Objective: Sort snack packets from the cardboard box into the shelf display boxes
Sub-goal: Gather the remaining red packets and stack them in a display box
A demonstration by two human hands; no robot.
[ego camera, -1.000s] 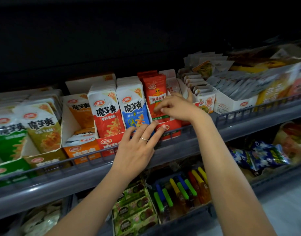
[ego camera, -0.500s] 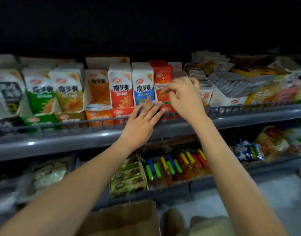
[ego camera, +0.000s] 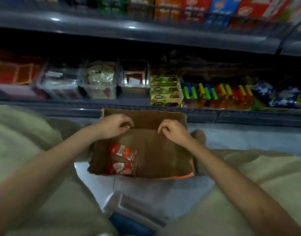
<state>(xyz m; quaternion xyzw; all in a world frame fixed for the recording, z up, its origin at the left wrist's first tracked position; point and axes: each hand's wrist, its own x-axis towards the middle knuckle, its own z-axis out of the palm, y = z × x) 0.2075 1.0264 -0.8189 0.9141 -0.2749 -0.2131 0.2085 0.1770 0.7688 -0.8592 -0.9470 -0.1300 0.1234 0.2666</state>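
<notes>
The cardboard box (ego camera: 163,155) sits on the pale floor (ego camera: 163,189) between the knees. Two red snack packets (ego camera: 122,151) lie flat in its left half, one just behind the other (touching, I think). They look light, crinkly and a bit slippery, so I'd pinch one by a sealed end rather than squeeze the middle. Over the box's far end, the left hand (ego camera: 115,125) and right hand (ego camera: 173,132) hover with fingers loosely curled, nothing in either. Beyond that is a low shelf (ego camera: 248,116) of sweets, then the display boxes (ego camera: 197,7) up top, blurred.
</notes>
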